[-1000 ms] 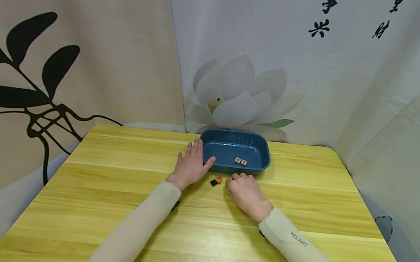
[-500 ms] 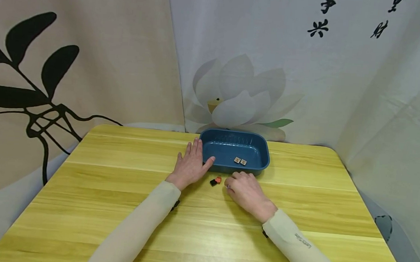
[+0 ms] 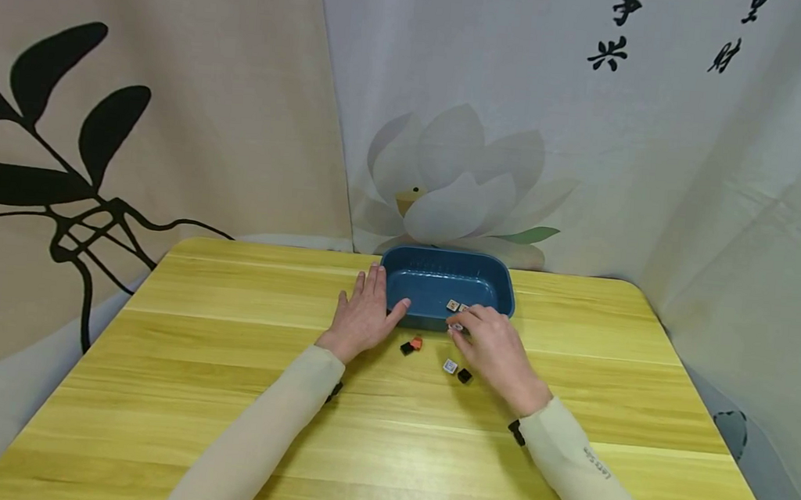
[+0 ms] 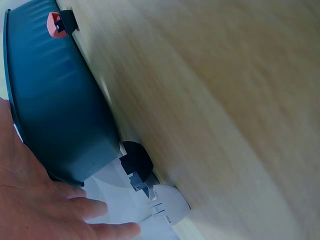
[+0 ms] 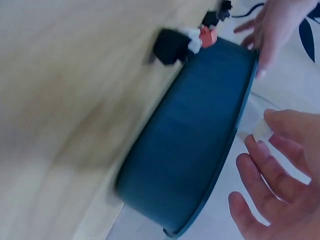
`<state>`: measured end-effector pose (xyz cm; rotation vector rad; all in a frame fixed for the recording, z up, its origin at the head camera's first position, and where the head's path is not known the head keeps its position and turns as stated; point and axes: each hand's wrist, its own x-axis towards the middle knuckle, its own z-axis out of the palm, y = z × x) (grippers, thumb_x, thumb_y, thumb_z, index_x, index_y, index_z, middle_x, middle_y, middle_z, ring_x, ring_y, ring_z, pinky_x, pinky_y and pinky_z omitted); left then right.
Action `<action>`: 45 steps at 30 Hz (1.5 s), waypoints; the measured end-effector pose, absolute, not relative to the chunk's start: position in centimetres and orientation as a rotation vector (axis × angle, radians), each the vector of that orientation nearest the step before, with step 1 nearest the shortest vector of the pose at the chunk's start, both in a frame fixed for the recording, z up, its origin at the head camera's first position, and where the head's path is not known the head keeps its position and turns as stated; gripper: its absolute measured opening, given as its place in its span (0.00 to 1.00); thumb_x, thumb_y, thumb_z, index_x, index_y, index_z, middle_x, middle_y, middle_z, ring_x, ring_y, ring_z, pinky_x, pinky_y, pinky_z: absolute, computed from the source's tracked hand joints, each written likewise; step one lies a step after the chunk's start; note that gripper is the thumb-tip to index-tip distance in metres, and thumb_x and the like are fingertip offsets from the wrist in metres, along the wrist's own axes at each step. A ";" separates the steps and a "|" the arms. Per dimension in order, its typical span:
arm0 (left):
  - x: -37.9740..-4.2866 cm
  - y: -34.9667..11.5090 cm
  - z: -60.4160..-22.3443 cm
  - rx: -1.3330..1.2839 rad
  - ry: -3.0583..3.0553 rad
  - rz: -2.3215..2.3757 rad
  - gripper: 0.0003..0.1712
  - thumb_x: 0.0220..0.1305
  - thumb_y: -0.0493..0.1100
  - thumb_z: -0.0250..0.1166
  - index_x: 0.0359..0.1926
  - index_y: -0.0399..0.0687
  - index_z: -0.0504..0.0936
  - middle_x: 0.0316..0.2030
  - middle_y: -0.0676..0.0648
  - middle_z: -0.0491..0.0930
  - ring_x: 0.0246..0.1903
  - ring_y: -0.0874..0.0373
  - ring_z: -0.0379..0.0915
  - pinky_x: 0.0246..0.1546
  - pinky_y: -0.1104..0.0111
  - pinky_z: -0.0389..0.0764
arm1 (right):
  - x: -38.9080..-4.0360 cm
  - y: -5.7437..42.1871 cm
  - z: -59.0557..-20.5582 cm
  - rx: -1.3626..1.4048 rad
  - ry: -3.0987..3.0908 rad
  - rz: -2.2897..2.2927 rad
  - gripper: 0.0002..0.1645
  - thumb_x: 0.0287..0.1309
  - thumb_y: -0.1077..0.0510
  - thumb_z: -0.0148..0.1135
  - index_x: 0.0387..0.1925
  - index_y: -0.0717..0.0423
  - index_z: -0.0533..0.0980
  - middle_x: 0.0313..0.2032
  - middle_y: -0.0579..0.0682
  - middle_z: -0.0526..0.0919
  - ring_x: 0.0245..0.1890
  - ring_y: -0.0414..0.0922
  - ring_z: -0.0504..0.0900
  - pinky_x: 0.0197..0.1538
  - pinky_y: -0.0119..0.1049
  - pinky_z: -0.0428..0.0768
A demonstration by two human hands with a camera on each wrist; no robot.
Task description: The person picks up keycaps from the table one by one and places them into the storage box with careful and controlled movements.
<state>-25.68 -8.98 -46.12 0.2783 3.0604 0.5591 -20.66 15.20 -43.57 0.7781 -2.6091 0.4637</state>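
My right hand (image 3: 498,356) is over the front wall of a blue rectangular tray (image 3: 444,320). Thumb and forefinger pinch a small white block (image 5: 262,130), its shape mostly covered by the fingertips. On the tabletop just below that hand lie a white square block (image 3: 450,366) with a mark on top and a black block (image 3: 464,376). My left hand (image 3: 366,310) lies with straight fingers along the tray's left end, thumb at the front rim. An orange block (image 3: 417,344) and another black block (image 3: 407,349) sit together before the tray.
Two pale square pieces (image 3: 452,306) lie inside the tray near its front wall. The tray stands at the far edge of a wooden table (image 3: 384,453). Behind it hangs a printed cloth (image 3: 264,98) with leaves, a lotus and writing.
My right hand has lifted from the tabletop up to the tray's front rim, pinching the white block. This uncovers the white and black blocks it was hiding. My left hand stays put.
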 end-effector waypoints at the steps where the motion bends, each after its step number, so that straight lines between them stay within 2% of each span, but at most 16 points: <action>1: -25.7 -9.0 -46.1 0.281 3.060 0.566 0.53 0.77 0.72 0.42 0.83 0.38 0.41 0.83 0.40 0.38 0.81 0.39 0.37 0.71 0.33 0.52 | -20.8 15.4 -43.4 0.762 -2.609 0.476 0.08 0.61 0.59 0.75 0.42 0.56 0.88 0.38 0.50 0.87 0.38 0.49 0.84 0.42 0.46 0.82; 6: -25.7 -9.0 -46.2 0.287 3.060 0.579 0.53 0.78 0.70 0.44 0.83 0.37 0.42 0.83 0.40 0.38 0.80 0.39 0.37 0.71 0.33 0.51 | -21.6 16.4 -42.8 0.673 -2.607 0.565 0.09 0.63 0.59 0.74 0.43 0.57 0.88 0.39 0.51 0.87 0.38 0.50 0.83 0.40 0.44 0.81; 14: -25.7 -9.1 -46.2 0.278 3.058 0.548 0.54 0.77 0.73 0.40 0.83 0.38 0.40 0.83 0.41 0.37 0.80 0.39 0.37 0.72 0.34 0.51 | -23.2 17.7 -42.9 0.573 -2.643 0.585 0.11 0.65 0.59 0.72 0.47 0.59 0.87 0.43 0.55 0.86 0.40 0.53 0.83 0.40 0.47 0.82; 37: -25.8 -9.1 -46.2 0.279 3.053 0.568 0.54 0.77 0.73 0.40 0.83 0.38 0.40 0.83 0.41 0.36 0.81 0.40 0.36 0.73 0.34 0.50 | -26.8 18.4 -43.4 0.541 -2.811 0.246 0.09 0.66 0.60 0.70 0.45 0.58 0.90 0.41 0.56 0.89 0.41 0.57 0.85 0.42 0.53 0.83; 45: -25.7 -9.1 -46.1 0.275 3.049 0.563 0.54 0.76 0.73 0.40 0.83 0.38 0.40 0.83 0.40 0.36 0.81 0.40 0.36 0.73 0.34 0.50 | -27.3 18.3 -43.1 0.530 -2.891 0.215 0.09 0.67 0.59 0.70 0.45 0.59 0.89 0.39 0.55 0.90 0.38 0.55 0.88 0.39 0.50 0.84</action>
